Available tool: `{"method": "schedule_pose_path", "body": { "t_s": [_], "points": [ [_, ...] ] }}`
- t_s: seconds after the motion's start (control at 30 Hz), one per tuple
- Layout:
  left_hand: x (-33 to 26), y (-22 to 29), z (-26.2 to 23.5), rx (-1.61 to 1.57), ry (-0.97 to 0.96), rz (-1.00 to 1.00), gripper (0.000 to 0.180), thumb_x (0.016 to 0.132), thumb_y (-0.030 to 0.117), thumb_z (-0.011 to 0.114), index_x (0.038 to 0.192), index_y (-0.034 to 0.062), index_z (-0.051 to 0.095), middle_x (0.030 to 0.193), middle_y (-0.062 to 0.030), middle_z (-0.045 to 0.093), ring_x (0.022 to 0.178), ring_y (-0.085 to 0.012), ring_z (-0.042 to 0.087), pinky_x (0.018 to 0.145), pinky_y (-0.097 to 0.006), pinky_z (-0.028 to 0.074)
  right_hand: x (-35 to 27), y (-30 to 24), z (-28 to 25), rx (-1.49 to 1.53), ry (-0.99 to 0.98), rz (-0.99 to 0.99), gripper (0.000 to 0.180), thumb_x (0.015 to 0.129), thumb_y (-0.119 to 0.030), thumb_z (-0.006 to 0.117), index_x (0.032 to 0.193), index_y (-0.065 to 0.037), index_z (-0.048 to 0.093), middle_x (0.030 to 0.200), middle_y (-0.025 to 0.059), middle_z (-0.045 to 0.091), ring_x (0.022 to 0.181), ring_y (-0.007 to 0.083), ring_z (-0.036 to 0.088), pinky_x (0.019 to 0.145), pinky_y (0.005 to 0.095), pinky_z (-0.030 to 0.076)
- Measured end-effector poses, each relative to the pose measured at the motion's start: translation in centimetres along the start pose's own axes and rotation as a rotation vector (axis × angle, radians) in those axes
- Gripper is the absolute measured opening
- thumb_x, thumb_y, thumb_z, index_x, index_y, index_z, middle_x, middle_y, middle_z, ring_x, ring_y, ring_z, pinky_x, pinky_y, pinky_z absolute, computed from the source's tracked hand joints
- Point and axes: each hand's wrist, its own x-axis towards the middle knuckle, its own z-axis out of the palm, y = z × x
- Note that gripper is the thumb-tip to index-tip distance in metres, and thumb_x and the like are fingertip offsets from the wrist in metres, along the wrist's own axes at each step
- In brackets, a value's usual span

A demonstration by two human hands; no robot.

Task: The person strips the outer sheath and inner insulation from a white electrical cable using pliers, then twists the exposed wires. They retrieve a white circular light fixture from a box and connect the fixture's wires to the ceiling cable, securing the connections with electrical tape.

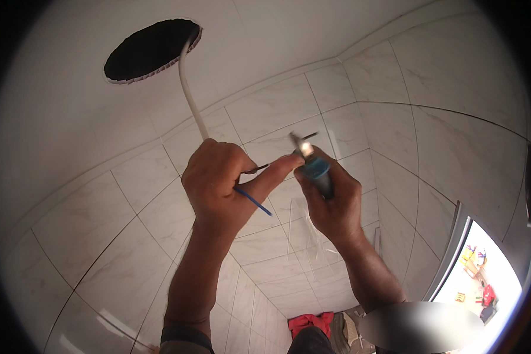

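Observation:
My left hand (213,180) is closed round the lower end of a white sheathed cable (190,94), which hangs from a round hole (150,52) in the ceiling. Out of that fist come a blue wire (255,202), pointing down to the right, and a thin dark wire (264,167). The left thumb stretches along the dark wire to the tool's jaws. In my right hand (339,197) is a pair of pliers (318,169) with blue and black handles and metal jaws, held at the dark wire, whose end shows past them. Glare and blur hide whether the jaws grip it.
Marbled tiles (277,115) cover the walls up to the white ceiling (259,35). At lower right a bright doorway (472,265) shows several colourful things on the floor beyond. Red cloth (312,323) lies far below, near my leg. A blurred oval patch covers part of the lower right.

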Motion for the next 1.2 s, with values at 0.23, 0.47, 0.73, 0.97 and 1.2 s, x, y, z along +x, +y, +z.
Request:
{"method": "schedule_pose_path", "body": {
  "t_s": [0.23,0.47,0.73,0.97,1.2],
  "points": [
    [1.6,0.6,-1.5,-0.198,-0.238,0.111,0.046,0.071,0.020,0.092,0.109,0.0067,0.069,0.090,-0.0027,0.065,0.077,-0.0133,0.052,0.067,-0.029,0.046,-1.0,0.1,-0.7,0.115,-0.034,0.271,0.028,0.099,-0.019,0.075,0.121,-0.002,0.069,0.073,0.0019,0.064,0.065,0.0050,0.055,0.060,0.0262,0.046],
    [2.2,-1.4,-3.0,-0.654,-0.488,-0.148,0.052,0.081,0.008,0.072,0.132,0.0014,0.064,0.095,-0.0077,0.067,0.087,-0.0183,0.061,0.086,-0.035,0.053,-2.0,1.6,-1.4,0.192,-0.067,0.367,0.028,0.102,-0.029,0.072,0.112,-0.003,0.071,0.064,-0.0035,0.057,0.062,0.0035,0.051,0.055,0.0258,0.041],
    [1.8,-1.3,-1.8,-0.190,-0.611,-0.097,0.024,0.087,0.004,0.078,0.106,0.0065,0.063,0.089,-0.0052,0.066,0.083,-0.0169,0.066,0.076,-0.032,0.053,-3.4,1.1,-0.8,0.544,-0.203,0.657,0.031,0.101,-0.015,0.063,0.130,-0.002,0.063,0.095,0.0024,0.065,0.083,0.0075,0.064,0.071,0.0303,0.063],
    [0.6,-0.4,0.5,-0.171,-0.411,-0.129,0.023,0.090,0.006,0.078,0.092,0.0089,0.056,0.084,-0.0011,0.065,0.080,-0.0137,0.066,0.065,-0.030,0.050,-5.9,1.4,1.3,0.525,-0.261,0.613,0.043,0.102,-0.015,0.063,0.143,-0.003,0.055,0.097,0.0047,0.065,0.086,0.0102,0.065,0.074,0.0311,0.060],
    [0.6,0.3,1.1,-0.133,-0.361,-0.062,0.015,0.090,0.009,0.080,0.097,0.0080,0.066,0.088,-0.0020,0.072,0.081,-0.0139,0.066,0.062,-0.029,0.050,-5.2,0.7,2.2,0.394,-0.156,0.444,0.053,0.103,-0.016,0.065,0.151,-0.004,0.049,0.083,0.0074,0.067,0.072,0.0112,0.061,0.071,0.0298,0.051]
  ]
}}
